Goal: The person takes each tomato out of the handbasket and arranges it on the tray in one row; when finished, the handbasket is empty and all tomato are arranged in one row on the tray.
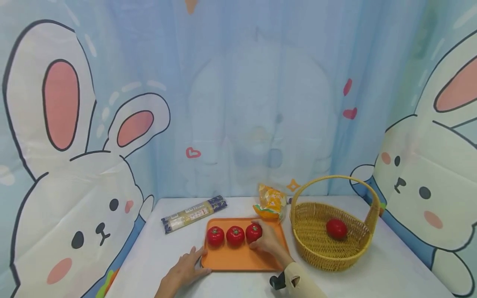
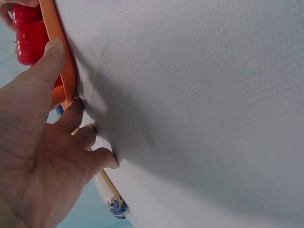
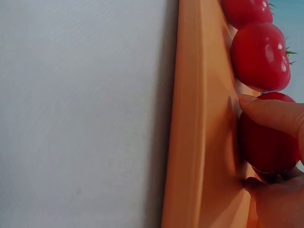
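Three red tomatoes stand in a row on an orange tray (image 1: 242,261): a left one (image 1: 215,236), a middle one (image 1: 235,236) and a right one (image 1: 254,232). My right hand (image 1: 269,239) grips the right tomato, thumb on its near side and fingers around the other, as the right wrist view shows. That tomato (image 3: 268,142) sits low over the tray floor, close beside the middle tomato (image 3: 261,56). My left hand (image 1: 185,267) holds the tray's near left corner; its thumb (image 2: 54,52) lies over the rim and the index finger is at the corner.
Right of the tray stands a yellow wicker basket (image 1: 316,252) with a tall handle, one red tomato-like item (image 1: 336,229) inside. Behind the tray lie a long packet of noodles (image 1: 194,214) and an orange-yellow bag (image 1: 271,202). A rabbit-print curtain (image 1: 242,103) hangs along the table's back.
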Demonstrator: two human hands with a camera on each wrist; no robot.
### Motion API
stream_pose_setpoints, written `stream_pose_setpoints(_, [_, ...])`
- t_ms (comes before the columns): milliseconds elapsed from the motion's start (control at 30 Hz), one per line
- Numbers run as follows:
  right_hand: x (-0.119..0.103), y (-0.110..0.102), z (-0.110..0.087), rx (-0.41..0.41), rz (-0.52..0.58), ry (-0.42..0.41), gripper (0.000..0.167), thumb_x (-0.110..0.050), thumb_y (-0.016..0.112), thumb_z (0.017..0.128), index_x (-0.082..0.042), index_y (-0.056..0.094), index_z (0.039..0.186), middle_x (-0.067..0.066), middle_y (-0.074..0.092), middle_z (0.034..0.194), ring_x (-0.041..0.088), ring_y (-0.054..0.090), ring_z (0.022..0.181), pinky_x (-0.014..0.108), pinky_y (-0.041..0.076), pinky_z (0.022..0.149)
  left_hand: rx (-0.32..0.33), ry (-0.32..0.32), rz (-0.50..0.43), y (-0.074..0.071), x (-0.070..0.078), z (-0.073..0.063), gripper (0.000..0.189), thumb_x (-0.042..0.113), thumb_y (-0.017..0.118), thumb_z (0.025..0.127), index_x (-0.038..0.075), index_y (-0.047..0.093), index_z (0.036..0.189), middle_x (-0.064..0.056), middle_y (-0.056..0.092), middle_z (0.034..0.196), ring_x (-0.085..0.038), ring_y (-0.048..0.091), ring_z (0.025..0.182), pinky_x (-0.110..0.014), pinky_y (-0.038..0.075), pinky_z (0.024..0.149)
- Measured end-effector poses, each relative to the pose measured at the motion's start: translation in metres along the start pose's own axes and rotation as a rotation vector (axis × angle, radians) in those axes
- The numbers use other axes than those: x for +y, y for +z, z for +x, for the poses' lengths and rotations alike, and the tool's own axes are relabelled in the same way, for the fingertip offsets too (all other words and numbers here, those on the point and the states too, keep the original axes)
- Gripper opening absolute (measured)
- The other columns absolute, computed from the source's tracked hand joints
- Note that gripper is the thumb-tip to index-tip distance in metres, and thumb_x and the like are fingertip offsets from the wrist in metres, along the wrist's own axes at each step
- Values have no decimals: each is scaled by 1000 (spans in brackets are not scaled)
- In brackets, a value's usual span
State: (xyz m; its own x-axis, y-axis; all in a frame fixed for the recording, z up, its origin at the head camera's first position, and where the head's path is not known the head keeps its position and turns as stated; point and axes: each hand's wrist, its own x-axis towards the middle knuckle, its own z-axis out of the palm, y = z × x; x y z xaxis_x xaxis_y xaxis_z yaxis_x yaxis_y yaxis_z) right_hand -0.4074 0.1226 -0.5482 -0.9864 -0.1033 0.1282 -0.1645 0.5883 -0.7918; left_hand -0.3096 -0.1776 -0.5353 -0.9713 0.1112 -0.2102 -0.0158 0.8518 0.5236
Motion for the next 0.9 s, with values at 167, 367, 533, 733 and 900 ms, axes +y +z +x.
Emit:
stream_pose_setpoints(167, [-4,-5,1,1,19,-18,87,10,98,65,-2,60,143,26,64,139,46,63,126,62,58,104,10,9,2,-1,-1,4,64,43,85,93,18,64,148,-34,43,163,-60,43,145,-82,41,109])
stream_pose_setpoints(367, [-15,-18,-11,25,52,-85,88,-5,100,73,3,54,148,29,60,146,51,55,137,67,46,115,-4,-7,-6,2,-3,7,66,44,85,93,17,63,150,-34,43,162,-62,42,145,-83,40,108])
stream_pose_setpoints(533, [-37,-51,-29,-52,46,-212,51,-15,92,87,3,68,129,23,71,129,47,64,128,64,50,113,-21,-37,5,5,-5,7,67,46,85,92,19,64,149,-33,44,162,-63,43,144,-84,42,105])
stream_pose_setpoints(733, [-65,-118,-45,-345,56,-394,24,-11,84,94,3,71,108,12,76,103,31,76,102,43,66,93,-7,-8,19,4,-3,5,67,47,84,92,18,64,149,-34,44,162,-64,43,143,-84,42,105])
stream_pose_setpoints(900, [-62,-163,-54,-461,121,-404,22,-7,83,95,5,72,110,19,77,107,28,78,101,30,66,88,-14,-3,18,4,-2,4,67,46,84,92,18,64,149,-34,44,162,-62,44,143,-83,43,105])
